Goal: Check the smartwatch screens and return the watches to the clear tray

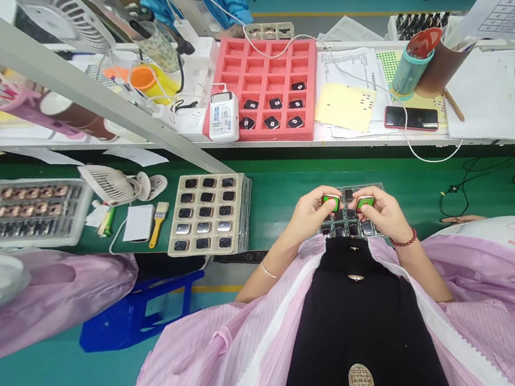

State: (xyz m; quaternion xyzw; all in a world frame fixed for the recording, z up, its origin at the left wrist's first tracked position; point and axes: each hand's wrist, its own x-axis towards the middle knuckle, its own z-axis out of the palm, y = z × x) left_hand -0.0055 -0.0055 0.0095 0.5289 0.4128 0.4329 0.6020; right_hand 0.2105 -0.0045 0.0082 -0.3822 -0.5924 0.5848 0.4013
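Note:
My left hand (pixel 308 215) is closed, thumb and fingers pinching a small square smartwatch body (pixel 333 204) whose screen shows green. At about the same height, my right hand (pixel 386 213) pinches a second smartwatch body (pixel 364 201), also lit green. The two are a short way apart, in front of my black top. Below and between my hands lies a compartment tray (pixel 335 230) of dark watch bodies, partly covered by my fingers. To the left stands a stack of beige trays (pixel 177 223), its top one filled with rows of dark-faced watch bodies.
A raised white shelf (pixel 343 140) carries a red foam tray (pixel 259 134), a phone (pixel 411 118), papers and cups. Left of the beige trays lie a brush (pixel 158 225) and a small fan (pixel 106 184). Co-workers in pink-striped sleeves (pixel 78 289) sit on both sides.

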